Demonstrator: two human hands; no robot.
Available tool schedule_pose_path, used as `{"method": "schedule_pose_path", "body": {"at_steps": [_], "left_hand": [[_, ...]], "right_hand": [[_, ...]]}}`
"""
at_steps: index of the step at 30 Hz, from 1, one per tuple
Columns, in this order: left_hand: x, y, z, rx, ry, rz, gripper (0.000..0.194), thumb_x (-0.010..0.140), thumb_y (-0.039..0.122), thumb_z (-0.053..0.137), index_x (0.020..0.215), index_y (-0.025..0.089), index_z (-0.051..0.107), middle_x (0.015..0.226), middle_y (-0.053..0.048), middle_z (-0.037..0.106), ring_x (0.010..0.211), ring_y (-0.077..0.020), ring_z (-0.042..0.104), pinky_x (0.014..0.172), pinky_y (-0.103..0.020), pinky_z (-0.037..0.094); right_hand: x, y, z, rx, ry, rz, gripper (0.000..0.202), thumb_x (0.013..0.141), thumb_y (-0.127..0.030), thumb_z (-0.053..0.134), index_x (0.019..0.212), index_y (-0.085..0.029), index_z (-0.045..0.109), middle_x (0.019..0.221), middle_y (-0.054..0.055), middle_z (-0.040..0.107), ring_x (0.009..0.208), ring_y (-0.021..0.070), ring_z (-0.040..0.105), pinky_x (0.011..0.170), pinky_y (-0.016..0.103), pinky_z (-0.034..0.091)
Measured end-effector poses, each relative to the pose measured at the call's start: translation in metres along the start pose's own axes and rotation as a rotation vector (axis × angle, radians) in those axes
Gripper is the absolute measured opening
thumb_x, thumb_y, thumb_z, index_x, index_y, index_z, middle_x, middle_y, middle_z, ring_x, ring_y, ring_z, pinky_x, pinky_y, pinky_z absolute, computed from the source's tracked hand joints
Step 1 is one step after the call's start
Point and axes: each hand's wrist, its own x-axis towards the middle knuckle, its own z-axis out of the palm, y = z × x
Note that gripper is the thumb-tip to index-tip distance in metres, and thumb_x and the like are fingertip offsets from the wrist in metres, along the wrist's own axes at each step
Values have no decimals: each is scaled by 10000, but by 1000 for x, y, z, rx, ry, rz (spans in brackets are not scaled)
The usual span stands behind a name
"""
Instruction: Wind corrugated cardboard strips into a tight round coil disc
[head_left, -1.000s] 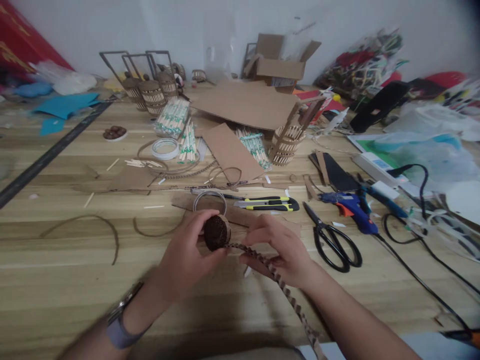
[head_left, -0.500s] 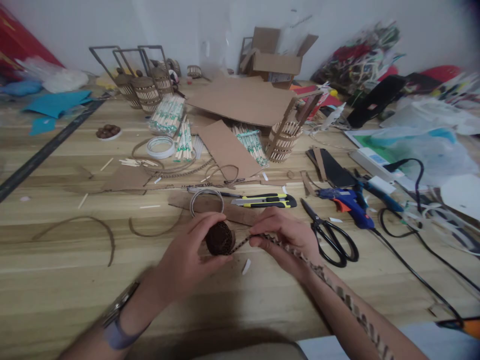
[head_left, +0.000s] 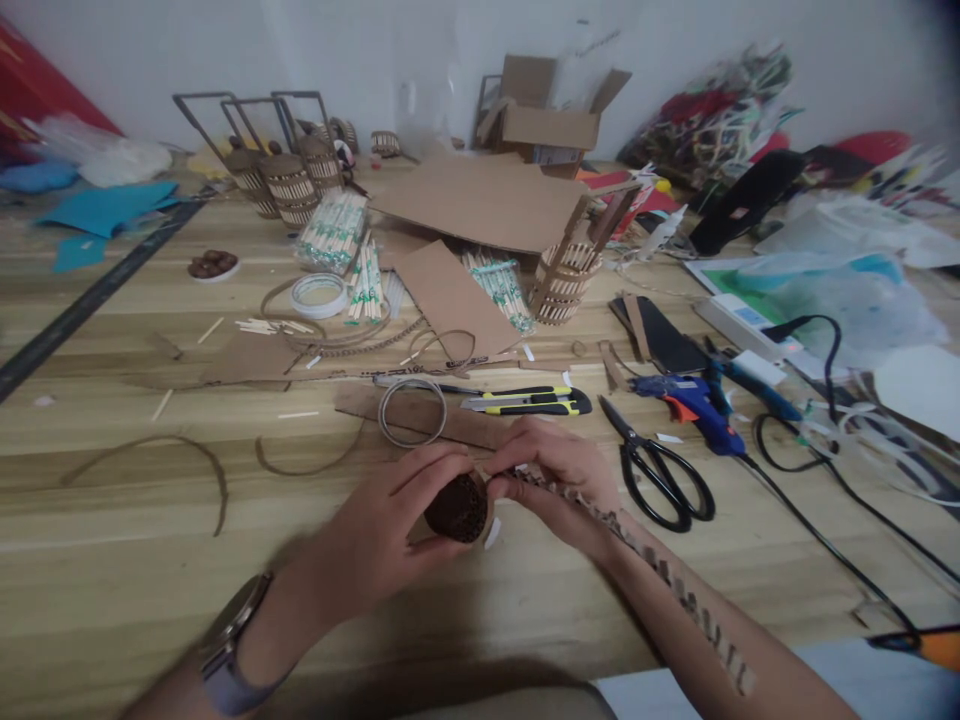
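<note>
Between the thumb and fingers of my left hand (head_left: 409, 510) is a round coil of brown corrugated cardboard (head_left: 456, 508), its dark wound face turned up toward me. The loose cardboard strip (head_left: 637, 545) runs from the coil through the pinch of my right hand (head_left: 551, 480) and trails back along my right forearm, ridged side showing. Both hands nearly meet at the coil's right edge. Just beyond my left fingers lies a thin tape ring (head_left: 412, 411). Black-handled scissors (head_left: 660, 475) rest to the right of my right hand.
Past my hands lie yellow-and-black utility knives (head_left: 529, 401) and a flat cardboard piece (head_left: 461, 300). A blue glue gun (head_left: 694, 405) with its cord sits at the right. Small stick-covered buckets (head_left: 291, 190), bundled sticks (head_left: 334, 228) and a cardboard box (head_left: 551, 128) stand farther back.
The coil in my left hand has moved right and slightly toward me, up against my right fingers. The stretch of strip between the hands has shortened, and its trailing end has drawn forward along my forearm.
</note>
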Motion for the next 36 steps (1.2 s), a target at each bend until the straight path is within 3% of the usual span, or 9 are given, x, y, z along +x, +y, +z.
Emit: {"method": "schedule_pose_path", "body": {"at_steps": [12, 17, 19, 23, 25, 28, 31, 34, 36], "left_hand": [[-3, 0, 1, 145, -13, 91, 515, 900, 173, 626, 1381, 232, 451, 1308, -120, 653, 1183, -265, 650, 979, -403, 569], [-6, 1, 3, 270, 23, 159, 516, 933, 157, 578, 1418, 147, 400, 1305, -188, 647, 1210, -290, 637, 996, -437, 562], [-6, 1, 3, 299, 44, 202, 506, 946, 132, 549, 1420, 100, 378, 1282, -215, 655, 1219, -300, 630, 1001, -448, 560], [-5, -4, 3, 351, 47, 271, 561, 945, 52, 509, 1466, 64, 298, 1298, -228, 647, 1302, -309, 566, 1045, -462, 529], [-4, -8, 4, 360, 33, 281, 628, 931, 10, 498, 1502, 71, 246, 1338, -225, 624, 1362, -308, 507, 1070, -459, 510], [-2, -12, 7, 329, 72, 225, 709, 918, -14, 479, 1547, 115, 178, 1437, -234, 536, 1422, -300, 432, 1107, -473, 471], [-2, -14, 12, 283, 184, 51, 797, 910, 113, 593, 1566, 161, 143, 1514, -253, 435, 1431, -342, 410, 1110, -524, 451], [-3, -14, 18, 226, 245, -115, 951, 811, 246, 756, 1553, 196, 164, 1491, -244, 469, 1369, -384, 484, 1060, -538, 492], [-4, -12, 19, 200, 268, -182, 917, 770, 229, 782, 1512, 202, 244, 1424, -224, 544, 1294, -375, 564, 1017, -513, 527]], "right_hand": [[0, 2, 1, 49, -81, 43, 260, 883, -447, 709, 785, -209, 673, 730, 17, 691, 678, 143, 652, 631, 252, 514], [0, 8, 3, 162, -72, 482, 457, 647, -571, 858, 713, -199, 601, 656, -27, 590, 583, 124, 526, 522, 232, 404], [1, 10, 4, 288, -129, 629, 499, 585, -581, 878, 663, -188, 580, 607, -41, 550, 540, 102, 463, 493, 222, 357], [4, 10, 5, 476, -276, 791, 474, 584, -570, 864, 609, -175, 602, 546, -48, 523, 488, 81, 414, 465, 221, 329], [4, 9, 6, 477, -278, 809, 445, 629, -558, 833, 601, -177, 605, 521, -52, 508, 464, 78, 414, 447, 220, 316], [2, 8, 9, 418, -206, 790, 397, 705, -527, 771, 612, -181, 599, 504, -42, 529, 457, 86, 450, 445, 220, 312], [-1, 6, 17, 442, -85, 798, 369, 710, -520, 756, 671, -185, 607, 526, -36, 565, 464, 93, 487, 464, 222, 354], [-4, 3, 25, 523, -32, 817, 402, 699, -559, 755, 684, -194, 587, 550, -31, 582, 480, 102, 512, 492, 235, 402], [-5, 1, 29, 563, -52, 827, 428, 704, -589, 744, 674, -199, 569, 550, -29, 582, 488, 106, 515, 509, 243, 417]]}}
